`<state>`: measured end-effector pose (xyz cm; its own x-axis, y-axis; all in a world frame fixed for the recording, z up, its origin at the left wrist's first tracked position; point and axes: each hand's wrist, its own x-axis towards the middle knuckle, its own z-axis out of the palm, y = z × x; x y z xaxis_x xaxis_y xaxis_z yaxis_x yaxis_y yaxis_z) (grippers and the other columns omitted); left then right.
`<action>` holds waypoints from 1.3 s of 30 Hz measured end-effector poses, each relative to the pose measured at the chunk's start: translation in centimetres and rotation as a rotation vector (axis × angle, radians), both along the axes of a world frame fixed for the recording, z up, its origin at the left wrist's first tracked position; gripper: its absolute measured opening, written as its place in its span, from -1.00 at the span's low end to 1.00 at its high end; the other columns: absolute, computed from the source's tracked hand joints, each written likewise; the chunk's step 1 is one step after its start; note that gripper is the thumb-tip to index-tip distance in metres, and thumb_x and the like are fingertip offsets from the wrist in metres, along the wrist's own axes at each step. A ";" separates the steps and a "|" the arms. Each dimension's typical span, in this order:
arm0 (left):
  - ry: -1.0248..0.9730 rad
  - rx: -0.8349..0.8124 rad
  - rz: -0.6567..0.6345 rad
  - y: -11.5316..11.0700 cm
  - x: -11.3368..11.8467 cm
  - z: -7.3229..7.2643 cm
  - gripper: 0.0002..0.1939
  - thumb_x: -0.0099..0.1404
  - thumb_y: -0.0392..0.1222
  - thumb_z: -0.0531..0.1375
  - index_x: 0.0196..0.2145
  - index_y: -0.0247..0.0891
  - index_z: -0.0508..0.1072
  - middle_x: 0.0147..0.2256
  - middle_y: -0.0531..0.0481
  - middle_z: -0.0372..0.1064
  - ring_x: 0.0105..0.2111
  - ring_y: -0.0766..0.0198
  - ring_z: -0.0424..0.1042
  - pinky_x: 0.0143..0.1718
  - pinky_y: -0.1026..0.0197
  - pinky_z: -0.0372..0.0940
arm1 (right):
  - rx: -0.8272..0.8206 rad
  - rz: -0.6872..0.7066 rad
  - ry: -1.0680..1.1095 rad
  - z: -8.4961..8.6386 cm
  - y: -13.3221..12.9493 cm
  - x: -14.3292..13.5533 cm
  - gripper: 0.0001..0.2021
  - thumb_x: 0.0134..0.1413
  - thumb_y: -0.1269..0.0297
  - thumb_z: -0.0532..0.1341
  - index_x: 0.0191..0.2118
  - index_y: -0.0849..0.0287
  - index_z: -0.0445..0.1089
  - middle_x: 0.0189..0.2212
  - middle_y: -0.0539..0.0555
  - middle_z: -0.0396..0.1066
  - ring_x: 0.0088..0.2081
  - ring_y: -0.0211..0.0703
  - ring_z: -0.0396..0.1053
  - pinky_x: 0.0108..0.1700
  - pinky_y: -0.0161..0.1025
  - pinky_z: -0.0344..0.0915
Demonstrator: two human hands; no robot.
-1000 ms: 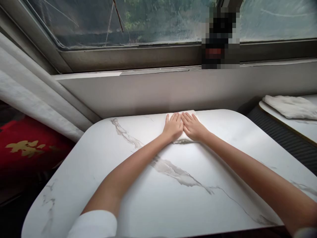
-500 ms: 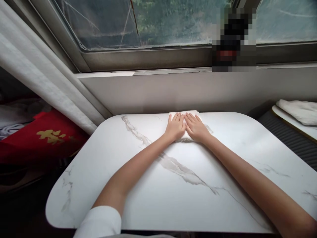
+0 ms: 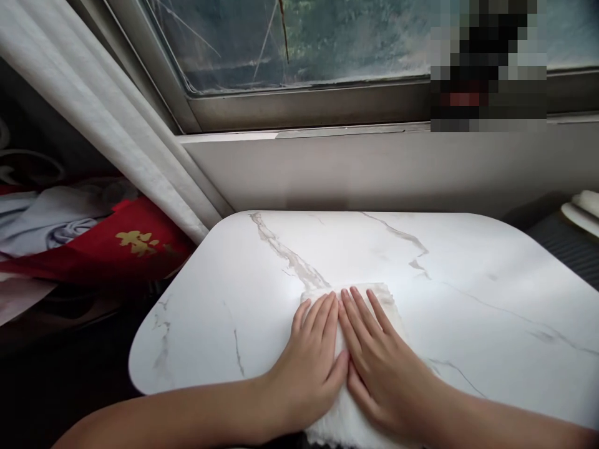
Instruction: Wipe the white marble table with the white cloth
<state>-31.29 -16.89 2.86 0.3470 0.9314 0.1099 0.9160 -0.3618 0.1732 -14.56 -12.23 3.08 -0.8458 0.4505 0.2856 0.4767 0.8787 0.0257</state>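
A white cloth lies flat on the white marble-patterned table, near the front edge. My left hand rests palm down on its left part, fingers stretched forward. Beside it, my right hand presses flat on the cloth's right part, with its fingers a little spread. The two hands touch or nearly touch at the thumbs and index fingers. Part of the cloth is hidden beneath them.
A window and a pale wall stand behind the table. To the left hang a white curtain and, beyond it, a red cloth bag with gold marks. A white folded thing lies at the far right.
Both hands have drawn the cloth from the table's back edge toward me, to the front. The view has shifted somewhat to the left.
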 end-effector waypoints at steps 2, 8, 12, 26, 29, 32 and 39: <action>-0.015 -0.036 0.087 2.5 -0.6 -0.2 -0.44 0.40 -0.19 -0.18 0.30 -0.44 -0.08 0.31 -0.17 -0.19 0.31 0.16 -0.21 0.28 -0.02 -0.13 | -0.048 0.005 0.019 -0.2 2.6 -1.7 -0.32 0.08 0.21 0.03 0.27 0.52 0.02 0.26 0.36 0.01 0.31 0.25 -0.19 0.28 0.19 -0.11; -0.037 0.016 0.150 14.1 -5.2 -1.3 -0.45 0.39 -0.22 -0.23 0.29 -0.45 -0.03 0.30 -0.12 -0.12 0.30 0.26 -0.16 0.29 0.09 -0.27 | -0.133 -0.072 0.017 -1.2 13.2 -7.7 -0.32 0.15 0.16 -0.04 0.28 0.56 -0.04 0.27 0.38 -0.03 0.31 0.16 -0.14 0.29 0.12 -0.18; -0.017 0.071 0.161 21.8 -9.3 -1.6 -0.46 0.38 -0.23 -0.20 0.27 -0.43 0.02 0.28 -0.10 -0.03 0.27 0.30 -0.07 0.28 0.15 -0.25 | -0.094 -0.147 0.005 -1.3 20.1 -11.7 -0.34 0.16 0.16 -0.03 0.26 0.58 0.01 0.26 0.38 0.02 0.30 0.16 -0.11 0.29 0.06 -0.20; 0.011 0.066 0.123 15.6 -10.6 -1.7 -0.46 0.36 -0.19 -0.12 0.26 -0.38 0.07 0.29 -0.15 -0.06 0.29 0.20 -0.13 0.29 0.02 -0.25 | -0.140 -0.220 0.164 -2.5 13.0 -11.6 -0.44 0.22 0.29 -0.10 0.23 0.61 0.06 0.25 0.39 0.04 0.29 0.10 -0.07 0.29 0.03 -0.10; 0.003 0.065 0.089 9.0 -10.6 -1.4 -0.45 0.37 -0.18 -0.14 0.27 -0.40 0.04 0.29 -0.16 -0.07 0.30 0.20 -0.16 0.29 0.00 -0.26 | -0.203 -0.146 0.155 -2.4 6.8 -10.9 -0.38 0.24 0.20 -0.09 0.27 0.59 -0.04 0.29 0.41 -0.13 0.32 0.15 -0.24 0.30 0.10 -0.15; 0.003 0.076 0.101 3.2 -11.5 -1.2 -0.45 0.38 -0.20 -0.15 0.28 -0.41 0.01 0.29 -0.16 -0.07 0.30 0.18 -0.17 0.29 -0.02 -0.24 | -0.262 -0.035 0.160 -2.0 1.9 -11.6 -0.35 0.25 0.14 -0.08 0.28 0.60 -0.07 0.31 0.43 -0.21 0.33 0.18 -0.35 0.31 0.11 -0.22; 0.022 0.108 0.218 -0.8 -17.3 -1.7 -0.45 0.38 -0.19 -0.15 0.28 -0.37 0.01 0.27 -0.19 0.00 0.28 0.11 -0.08 0.27 -0.06 -0.16 | -0.331 0.141 0.181 -1.4 0.5 -17.2 -0.34 0.23 0.14 -0.07 0.27 0.64 -0.06 0.29 0.47 -0.14 0.32 0.19 -0.33 0.32 0.07 -0.28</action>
